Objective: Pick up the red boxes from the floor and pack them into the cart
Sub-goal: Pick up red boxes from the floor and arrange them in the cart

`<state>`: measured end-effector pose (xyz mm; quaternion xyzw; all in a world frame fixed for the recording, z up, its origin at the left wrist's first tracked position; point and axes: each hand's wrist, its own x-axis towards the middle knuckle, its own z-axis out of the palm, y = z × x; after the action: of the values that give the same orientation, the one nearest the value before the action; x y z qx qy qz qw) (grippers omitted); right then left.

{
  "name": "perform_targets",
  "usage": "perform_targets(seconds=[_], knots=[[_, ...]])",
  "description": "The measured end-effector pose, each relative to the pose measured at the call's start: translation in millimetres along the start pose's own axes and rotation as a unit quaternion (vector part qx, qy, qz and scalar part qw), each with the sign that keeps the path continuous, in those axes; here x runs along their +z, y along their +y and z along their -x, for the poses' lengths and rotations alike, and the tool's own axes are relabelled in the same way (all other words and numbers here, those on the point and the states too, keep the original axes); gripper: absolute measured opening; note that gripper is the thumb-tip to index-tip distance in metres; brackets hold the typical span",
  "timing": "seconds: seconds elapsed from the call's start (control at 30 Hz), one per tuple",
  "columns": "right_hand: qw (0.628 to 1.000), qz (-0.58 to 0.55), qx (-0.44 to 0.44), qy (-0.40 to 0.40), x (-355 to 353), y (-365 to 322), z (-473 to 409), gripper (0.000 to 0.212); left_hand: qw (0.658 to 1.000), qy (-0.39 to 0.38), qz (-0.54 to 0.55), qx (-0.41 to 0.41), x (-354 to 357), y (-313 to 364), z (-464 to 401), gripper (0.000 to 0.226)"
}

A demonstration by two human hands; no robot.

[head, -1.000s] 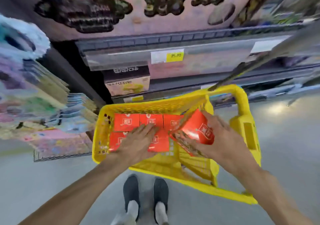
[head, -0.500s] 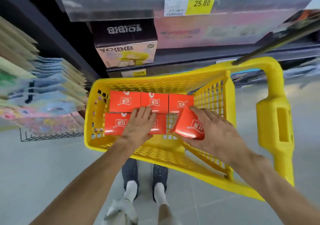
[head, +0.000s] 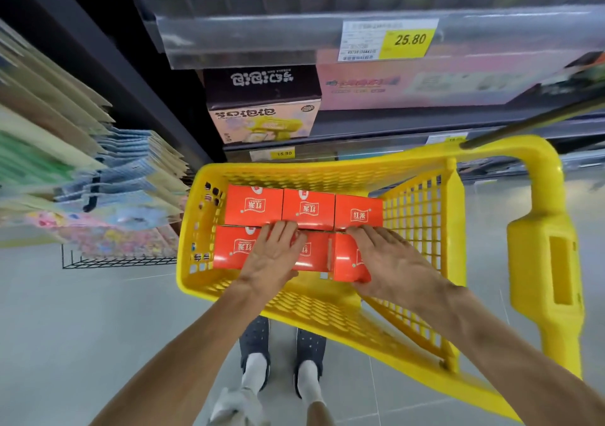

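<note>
Bright, even shop light falls from overhead, and colours come out saturated. The clear shelf strip (head: 294, 37) carries pale glare, and the red boxes (head: 253, 206) show small white highlights. A soft shadow lies on the floor (head: 82, 327) beneath the cart (head: 327, 307). The wide lens bows straight lines near the edges. The packets (head: 49, 150) at the left are smeared with blur, as is the cart's handle (head: 545, 261); the price tag (head: 406, 40) reads sharp.

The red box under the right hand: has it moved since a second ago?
Yes. The red box has come down from above the yellow cart's inner mesh divider into the near row, beside its neighbours, with the right hand on it.
</note>
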<state>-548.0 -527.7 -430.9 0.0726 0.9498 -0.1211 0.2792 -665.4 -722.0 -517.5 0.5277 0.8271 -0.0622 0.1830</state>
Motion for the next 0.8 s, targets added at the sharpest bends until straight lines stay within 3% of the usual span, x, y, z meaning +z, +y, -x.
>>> perform_targets(seconds=[0.3, 0.5, 0.67, 0.8], knots=[[0.999, 0.037, 0.025, 0.002, 58, 13, -43, 0.090, 1.000, 0.018, -0.003, 0.001, 11, 0, -2, 0.084], [0.997, 0.009, 0.057, 0.056, 81, 10, -47, 0.092, 1.000, 0.027, 0.001, -0.002, 15, 0, -2, 0.085], [0.999, 0.008, 0.028, 0.035, 73, 11, -38, 0.100, 1.000, 0.018, -0.007, -0.005, 11, 3, -1, 0.091], [0.994, -0.087, 0.062, 0.012, 39, 12, -15, 0.092, 0.998, 0.045, 0.038, -0.010, -22, 2, 13, 0.090]])
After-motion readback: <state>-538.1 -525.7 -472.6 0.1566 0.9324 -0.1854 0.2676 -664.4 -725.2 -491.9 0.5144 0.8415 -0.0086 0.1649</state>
